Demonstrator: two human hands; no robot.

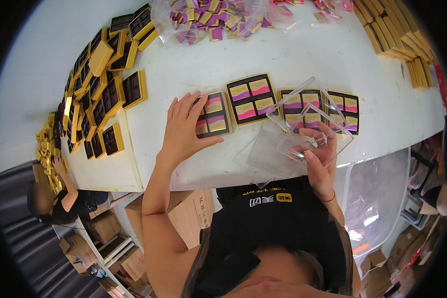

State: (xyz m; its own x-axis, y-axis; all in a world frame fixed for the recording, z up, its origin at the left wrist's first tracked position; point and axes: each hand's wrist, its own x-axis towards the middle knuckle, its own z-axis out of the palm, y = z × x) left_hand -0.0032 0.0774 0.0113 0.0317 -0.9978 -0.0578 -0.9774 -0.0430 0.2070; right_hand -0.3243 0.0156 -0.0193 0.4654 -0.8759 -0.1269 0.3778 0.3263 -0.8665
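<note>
My left hand (184, 121) lies spread over the left part of a small box of wrapped squares (216, 118), its thumb along the near edge. That box's rim looks paler than the others, as if a clear cover sits on it. In my right hand (319, 154) are several clear plastic lids, the upper one (310, 82) tilted above the table. More clear lids (268, 151) show just left of that hand; whether it holds these too I cannot tell. Beyond stand filled boxes in a row: one uncovered box (252, 99), another (303, 105) partly behind the lids, and a third (350, 105).
Stacked yellow-edged boxes with dark trays (107, 94) cover the table's left side. Purple and gold wrapped pieces (216, 20) spill from clear bags at the back. Yellow boxes (395, 30) are piled at the far right. A co-worker (59, 193) reaches toward gold pieces at the left.
</note>
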